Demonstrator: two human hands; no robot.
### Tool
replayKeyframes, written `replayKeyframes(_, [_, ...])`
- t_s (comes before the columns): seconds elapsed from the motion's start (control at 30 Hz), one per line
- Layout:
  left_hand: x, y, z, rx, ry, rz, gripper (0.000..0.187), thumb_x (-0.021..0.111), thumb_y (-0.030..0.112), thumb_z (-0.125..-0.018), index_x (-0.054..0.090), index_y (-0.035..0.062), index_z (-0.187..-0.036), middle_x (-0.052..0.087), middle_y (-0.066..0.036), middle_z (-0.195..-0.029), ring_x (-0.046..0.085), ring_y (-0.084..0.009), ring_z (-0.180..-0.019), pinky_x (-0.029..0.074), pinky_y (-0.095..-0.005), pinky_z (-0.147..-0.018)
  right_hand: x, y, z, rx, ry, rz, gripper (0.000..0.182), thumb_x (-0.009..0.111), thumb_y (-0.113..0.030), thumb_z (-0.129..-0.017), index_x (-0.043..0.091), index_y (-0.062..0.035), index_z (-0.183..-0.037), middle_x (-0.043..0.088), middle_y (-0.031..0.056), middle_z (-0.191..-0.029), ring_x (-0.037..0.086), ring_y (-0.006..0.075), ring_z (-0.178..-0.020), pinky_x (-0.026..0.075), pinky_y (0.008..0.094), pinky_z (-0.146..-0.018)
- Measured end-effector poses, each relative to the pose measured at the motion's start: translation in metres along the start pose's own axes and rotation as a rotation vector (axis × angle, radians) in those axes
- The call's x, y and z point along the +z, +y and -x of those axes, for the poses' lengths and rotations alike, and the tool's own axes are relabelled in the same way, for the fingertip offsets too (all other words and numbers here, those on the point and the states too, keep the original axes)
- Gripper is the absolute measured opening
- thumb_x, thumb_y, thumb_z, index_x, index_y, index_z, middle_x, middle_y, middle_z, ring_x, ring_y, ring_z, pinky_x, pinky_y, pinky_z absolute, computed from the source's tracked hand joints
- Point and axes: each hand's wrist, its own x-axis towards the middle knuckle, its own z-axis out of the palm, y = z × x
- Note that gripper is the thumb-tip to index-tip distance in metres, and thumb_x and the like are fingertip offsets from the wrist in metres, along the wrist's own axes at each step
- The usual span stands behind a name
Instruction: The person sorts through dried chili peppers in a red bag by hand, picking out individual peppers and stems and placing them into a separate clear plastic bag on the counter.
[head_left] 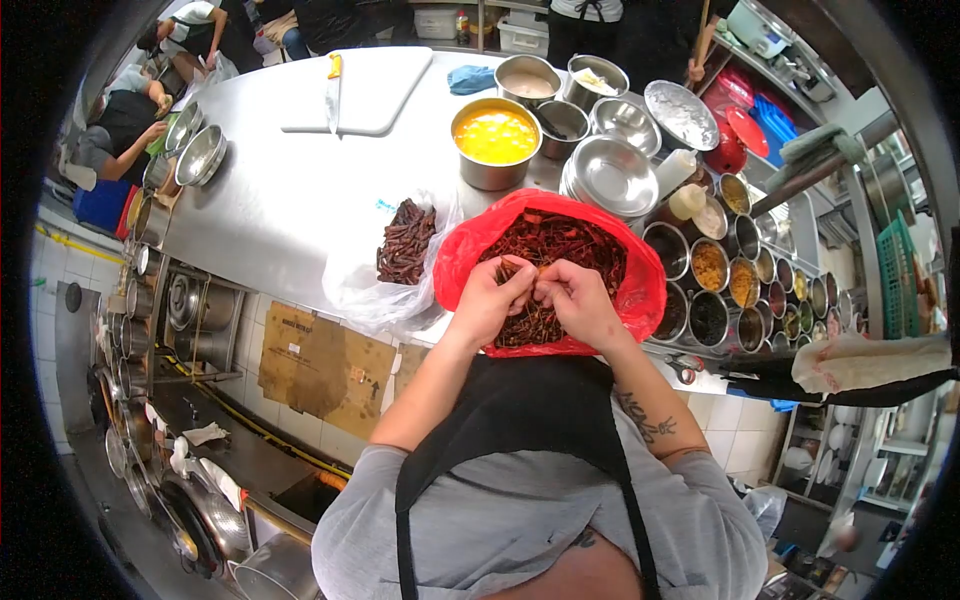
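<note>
Two hands pinching a small dried piece above an open red bag

The person's left hand [492,297] and right hand [579,299] are meeting over the mouth of a red plastic bag [455,250], their fingertips nearly touching. Between the fingertips they are pinching a small reddish-brown piece; the fingers are covering most of it, so its exact shape is not clear. The piece is sitting right at the tips of thumbs and forefingers, just above the dried red chilies [590,240] that are filling the bag. Most of the chilies are lying beyond the hands, while a browner, stalky part of the heap is showing below and between them.

Both forearms are reaching forward from the body and angling inward, the left one slanting to the right and the right one slanting to the left. The fingers are curling in towards the thumbs, and the backs of both hands are facing up. The wrists are hovering over the near rim of the bag.

Just left of the red bag, a clear plastic bag [352,280] is lying open on the steel table [270,180] with dark brown dried pods [405,243] resting on it. Beyond the red bag, a steel pot [493,175] is holding bright yellow liquid, and a stack of steel bowls [615,175] is standing to its right. Farther left, a knife [333,95] is lying on a white cutting board [388,90].
</note>
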Motion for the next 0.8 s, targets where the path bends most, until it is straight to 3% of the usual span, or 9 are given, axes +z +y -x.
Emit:
replayKeyframes(0.13, [-0.013,0.006,0.001,-0.14,-0.157,0.342,0.019,0.06,0.023,-0.101,0.057,0.0049,-0.096,0.053,0.0,-0.078,0.045,-0.0075,-0.063,0.033,-0.0195,-0.05,-0.005,-0.002,-0.001,0.017,-0.168,-0.227,0.006,0.059,-0.001,-0.092,0.062,0.0014,-0.097,0.068,0.01,-0.085,0.065,0.0142,-0.077,0.052,0.029,-0.071])
replayKeyframes(0.2, [-0.017,0.008,-0.001,-0.102,-0.151,0.319,0.019,0.059,0.023,-0.101,0.057,0.0054,-0.096,0.052,0.0,-0.08,0.045,-0.0077,-0.064,0.033,-0.0191,-0.05,-0.003,0.001,-0.003,0.062,-0.215,-0.312,0.011,0.06,0.001,-0.09,0.062,-0.0009,-0.1,0.066,0.0116,-0.093,0.065,0.0178,-0.08,0.053,0.0303,-0.075])
replayKeyframes(0.4, [-0.011,0.017,0.0,-0.043,-0.026,0.269,0.016,0.057,0.021,-0.101,0.055,0.0072,-0.094,0.055,-0.002,-0.082,0.048,-0.0082,-0.063,0.033,-0.0187,-0.046,0.012,0.009,0.001,-0.327,-0.18,0.666,0.022,0.065,-0.005,-0.08,0.067,-0.0092,-0.101,0.056,0.0122,-0.12,0.057,0.0327,-0.11,0.052,0.044,-0.09])
replayKeyframes(0.43, [-0.012,0.015,-0.001,-0.04,-0.022,0.224,0.015,0.057,0.021,-0.101,0.056,0.0073,-0.094,0.056,-0.002,-0.081,0.048,-0.0081,-0.062,0.033,-0.0187,-0.046,0.013,0.009,0.003,-0.264,-0.238,0.71,0.018,0.065,-0.008,-0.079,0.069,-0.0089,-0.097,0.056,0.0124,-0.119,0.053,0.0346,-0.118,0.05,0.0463,-0.095])
replayKeyframes(0.53, [-0.009,0.013,0.0,-0.019,0.003,0.096,0.012,0.059,0.018,-0.1,0.056,0.0071,-0.095,0.057,-0.001,-0.08,0.049,-0.0073,-0.06,0.033,-0.0187,-0.045,0.012,0.006,0.003,-0.161,-0.242,0.716,0.014,0.065,-0.009,-0.079,0.071,-0.0092,-0.093,0.056,0.0128,-0.117,0.054,0.0346,-0.116,0.05,0.0463,-0.096])
replayKeyframes(0.63, [-0.003,0.015,0.003,0.016,0.042,0.015,0.01,0.062,0.014,-0.099,0.057,0.006,-0.096,0.057,0.0,-0.076,0.049,-0.0058,-0.058,0.033,-0.0189,-0.046,0.008,0.004,-0.001,-0.202,-0.17,0.622,0.014,0.066,-0.011,-0.079,0.071,-0.0104,-0.093,0.056,0.0127,-0.115,0.055,0.0343,-0.114,0.05,0.0472,-0.094])
replayKeyframes(0.73, [-0.001,0.016,0.003,0.044,0.048,-0.005,0.009,0.063,0.013,-0.098,0.058,0.0051,-0.098,0.057,0.0,-0.075,0.049,-0.005,-0.059,0.033,-0.0188,-0.047,0.013,0.014,0.002,-0.364,-0.175,0.763,0.013,0.068,-0.014,-0.081,0.072,-0.0109,-0.092,0.057,0.012,-0.112,0.057,0.0331,-0.11,0.051,0.0464,-0.091])
replayKeyframes(0.8, [0.002,0.019,0.004,0.065,0.046,-0.033,0.01,0.064,0.013,-0.098,0.059,0.0048,-0.098,0.057,0.0,-0.075,0.049,-0.0046,-0.059,0.033,-0.0187,-0.047,0.014,0.014,0.004,-0.215,-0.243,0.797,0.013,0.069,-0.015,-0.081,0.072,-0.0105,-0.093,0.059,0.0123,-0.109,0.059,0.0332,-0.107,0.051,0.0452,-0.09])
